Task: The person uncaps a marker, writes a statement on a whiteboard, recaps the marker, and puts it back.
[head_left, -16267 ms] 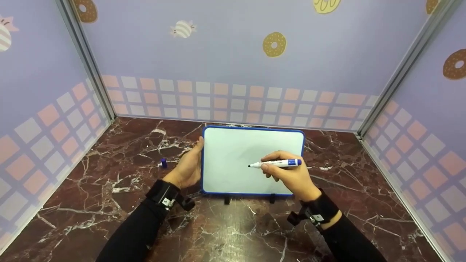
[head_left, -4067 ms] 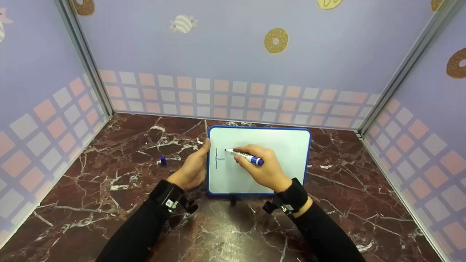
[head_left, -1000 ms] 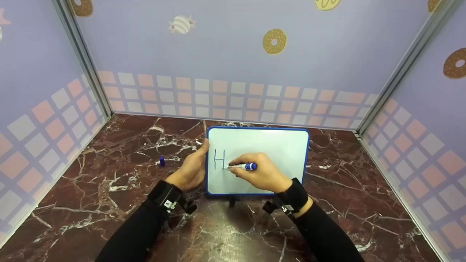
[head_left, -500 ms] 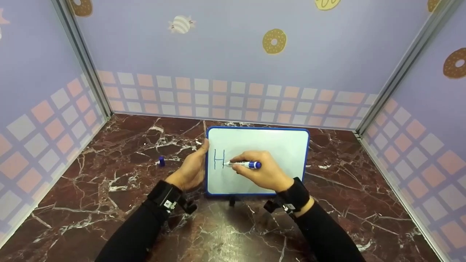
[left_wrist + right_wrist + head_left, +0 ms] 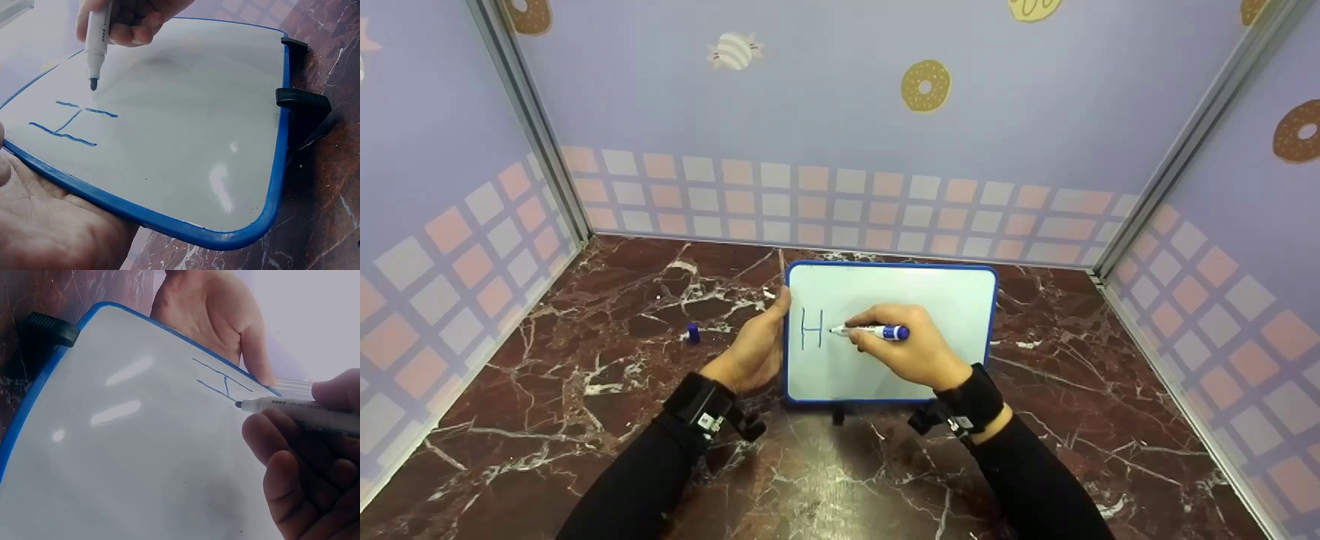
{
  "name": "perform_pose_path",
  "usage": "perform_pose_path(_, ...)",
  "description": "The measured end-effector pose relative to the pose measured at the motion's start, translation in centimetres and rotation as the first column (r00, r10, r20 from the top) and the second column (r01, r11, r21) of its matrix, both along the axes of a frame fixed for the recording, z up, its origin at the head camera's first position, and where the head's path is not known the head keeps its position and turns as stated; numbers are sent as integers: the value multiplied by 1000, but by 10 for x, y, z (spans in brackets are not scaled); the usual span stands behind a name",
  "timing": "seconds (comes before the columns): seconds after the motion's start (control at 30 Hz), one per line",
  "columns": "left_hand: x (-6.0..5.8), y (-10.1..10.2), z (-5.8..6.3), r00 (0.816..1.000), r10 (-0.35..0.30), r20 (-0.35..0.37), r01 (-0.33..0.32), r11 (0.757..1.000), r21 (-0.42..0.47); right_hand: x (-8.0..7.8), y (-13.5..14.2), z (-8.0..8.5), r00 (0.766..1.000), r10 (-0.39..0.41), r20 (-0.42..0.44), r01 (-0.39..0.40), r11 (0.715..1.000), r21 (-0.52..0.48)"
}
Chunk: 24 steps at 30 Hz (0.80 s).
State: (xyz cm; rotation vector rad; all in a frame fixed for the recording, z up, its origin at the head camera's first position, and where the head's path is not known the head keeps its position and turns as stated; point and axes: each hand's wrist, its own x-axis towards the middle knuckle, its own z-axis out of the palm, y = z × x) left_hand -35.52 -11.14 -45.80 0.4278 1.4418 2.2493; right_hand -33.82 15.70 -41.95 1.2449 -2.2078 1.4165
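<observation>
A blue-framed whiteboard (image 5: pixel 922 289) leans back on black feet (image 5: pixel 304 104) on the table. My left hand (image 5: pixel 748 346) holds it by its left edge, thumb along the frame and fingers hidden behind. In my right hand (image 5: pixel 911 343) a white marker (image 5: pixel 874 331) with a blue end is pinched, its dark tip pointing left. The tip is just right of a blue letter H (image 5: pixel 811 328) drawn near the board's left side; whether it touches the surface I cannot tell. A blue marker cap (image 5: pixel 693 334) stands on the table, left of my left hand.
The dark red marbled table (image 5: pixel 840 480) is closed in by a lilac back wall (image 5: pixel 825 97) and side walls with pastel squares and printed sweets. Metal posts (image 5: pixel 1185 135) mark the rear corners.
The H's second upright was drawn downward over the last seconds. Since then the marker has lifted off the stroke's foot and moved up and right. My left hand and the board stay put.
</observation>
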Motion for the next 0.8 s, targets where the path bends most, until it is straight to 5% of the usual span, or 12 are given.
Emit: perform_pose_path(0.8, 0, 0, 0, 999, 38, 11, -38, 999, -22, 1, -1, 1, 998, -63, 30, 61, 997, 49)
